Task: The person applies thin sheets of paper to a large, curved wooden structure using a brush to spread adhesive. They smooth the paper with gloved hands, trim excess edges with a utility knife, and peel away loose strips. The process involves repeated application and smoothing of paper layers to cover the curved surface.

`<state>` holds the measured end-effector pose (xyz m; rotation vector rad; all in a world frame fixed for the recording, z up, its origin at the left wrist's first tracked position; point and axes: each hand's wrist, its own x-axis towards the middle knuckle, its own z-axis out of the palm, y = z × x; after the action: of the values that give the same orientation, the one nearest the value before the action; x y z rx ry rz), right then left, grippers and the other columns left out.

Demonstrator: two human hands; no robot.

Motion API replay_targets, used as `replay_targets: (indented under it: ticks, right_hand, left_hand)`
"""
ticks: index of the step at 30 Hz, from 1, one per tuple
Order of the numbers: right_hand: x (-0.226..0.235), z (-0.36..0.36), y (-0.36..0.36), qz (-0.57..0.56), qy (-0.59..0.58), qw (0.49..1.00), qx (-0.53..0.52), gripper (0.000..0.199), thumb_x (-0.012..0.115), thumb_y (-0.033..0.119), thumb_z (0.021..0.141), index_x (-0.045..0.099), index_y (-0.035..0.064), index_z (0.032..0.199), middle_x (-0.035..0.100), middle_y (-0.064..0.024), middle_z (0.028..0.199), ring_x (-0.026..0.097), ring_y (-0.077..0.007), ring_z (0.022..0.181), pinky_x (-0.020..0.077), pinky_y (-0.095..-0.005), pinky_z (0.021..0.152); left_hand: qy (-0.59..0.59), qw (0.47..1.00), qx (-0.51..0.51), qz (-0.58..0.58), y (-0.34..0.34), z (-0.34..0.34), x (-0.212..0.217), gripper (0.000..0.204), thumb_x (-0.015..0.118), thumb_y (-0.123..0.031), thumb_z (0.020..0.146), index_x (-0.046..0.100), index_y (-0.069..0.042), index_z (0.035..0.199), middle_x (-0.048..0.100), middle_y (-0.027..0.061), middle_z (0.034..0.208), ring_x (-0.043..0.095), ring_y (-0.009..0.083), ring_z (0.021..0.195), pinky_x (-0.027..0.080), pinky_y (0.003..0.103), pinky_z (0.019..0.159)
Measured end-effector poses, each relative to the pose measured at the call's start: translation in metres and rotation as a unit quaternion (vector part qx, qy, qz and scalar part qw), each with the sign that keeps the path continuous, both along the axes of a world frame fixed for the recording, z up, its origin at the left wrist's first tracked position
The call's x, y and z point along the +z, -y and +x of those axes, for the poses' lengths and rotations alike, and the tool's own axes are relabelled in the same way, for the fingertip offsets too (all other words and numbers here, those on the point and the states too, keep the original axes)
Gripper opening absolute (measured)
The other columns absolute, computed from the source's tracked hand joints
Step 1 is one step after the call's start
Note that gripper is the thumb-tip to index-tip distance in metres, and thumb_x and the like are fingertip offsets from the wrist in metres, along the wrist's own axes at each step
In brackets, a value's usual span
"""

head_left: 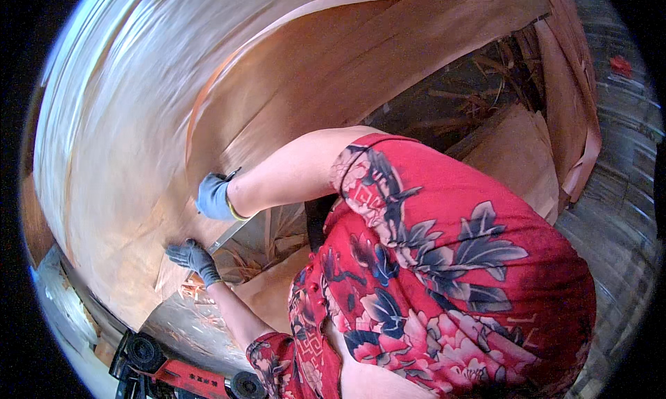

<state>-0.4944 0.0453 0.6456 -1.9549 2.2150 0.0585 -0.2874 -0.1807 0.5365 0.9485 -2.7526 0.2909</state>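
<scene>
My left hand, in a grey-blue glove, lies with its fingers stretched out on a thin tan wood veneer sheet, near the sheet's edge. Just above it in the picture, my right hand, in a lighter blue glove, is curled closed against the same sheet. A small dark tip sticks out by its wrist side; what it belongs to is hidden by the hand. Between my two hands and my body runs a straight metal edge.
A large curved veneer sheet bends across the top. Torn veneer scraps lie below it, with more strips near my body. A red wheeled machine stands at the lower left. Grey floor runs along the right.
</scene>
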Motion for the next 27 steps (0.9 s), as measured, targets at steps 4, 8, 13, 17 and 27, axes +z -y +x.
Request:
replay_targets:
  ticks: [4,8,13,17,27]
  right_hand:
    - [-0.015,-0.009,-0.019,-0.037,-0.067,0.996,0.040,0.022,0.057,0.016,0.072,0.064,0.0033,0.089,0.064,-0.0073,0.076,0.061,-0.0261,0.063,0.0395,-0.0425,0.036]
    - [-0.034,-0.036,-0.073,-0.094,-0.101,0.990,0.034,0.021,0.058,0.018,0.071,0.064,0.0039,0.085,0.063,-0.0077,0.067,0.060,-0.0241,0.057,0.0371,-0.0424,0.034]
    - [0.025,-0.084,-0.147,-0.042,-0.020,0.999,-0.028,0.012,0.051,0.016,0.077,0.056,0.0066,0.082,0.059,-0.0057,0.057,0.058,-0.0192,0.047,0.0358,-0.0366,0.032]
    - [0.014,-0.095,-0.172,-0.082,-0.139,0.987,-0.018,0.009,0.051,0.017,0.076,0.052,0.0077,0.076,0.055,-0.0079,0.051,0.056,-0.0200,0.044,0.0344,-0.0361,0.032]
    - [-0.015,-0.042,-0.112,-0.080,-0.090,0.993,-0.002,0.012,0.058,0.017,0.069,0.058,0.0055,0.074,0.055,-0.0063,0.055,0.052,-0.0183,0.044,0.0297,-0.0359,0.031]
  left_hand:
    - [0.026,0.993,0.068,0.092,-0.015,-0.001,0.022,0.075,0.035,-0.048,0.088,0.010,0.003,0.137,0.013,0.0201,0.143,0.013,0.0373,0.131,0.010,0.044,0.106]
    - [0.034,0.994,0.053,0.086,-0.029,-0.013,0.030,0.076,0.035,-0.048,0.087,0.011,0.004,0.136,0.011,0.0216,0.143,0.011,0.0381,0.131,0.008,0.044,0.107]
    - [0.045,0.996,0.063,0.048,-0.040,-0.010,0.038,0.070,0.037,-0.043,0.087,0.016,0.002,0.136,0.016,0.0203,0.142,0.016,0.0351,0.130,0.012,0.043,0.107]
    - [0.065,0.984,0.111,0.121,-0.072,-0.042,0.075,0.071,0.039,-0.043,0.087,0.016,0.006,0.134,0.022,0.0264,0.137,0.016,0.0420,0.128,0.014,0.048,0.104]
    - [0.045,0.994,0.060,0.074,-0.235,-0.099,0.044,0.077,0.032,-0.049,0.089,0.010,0.009,0.134,0.009,0.0280,0.140,0.009,0.0460,0.129,0.013,0.047,0.106]
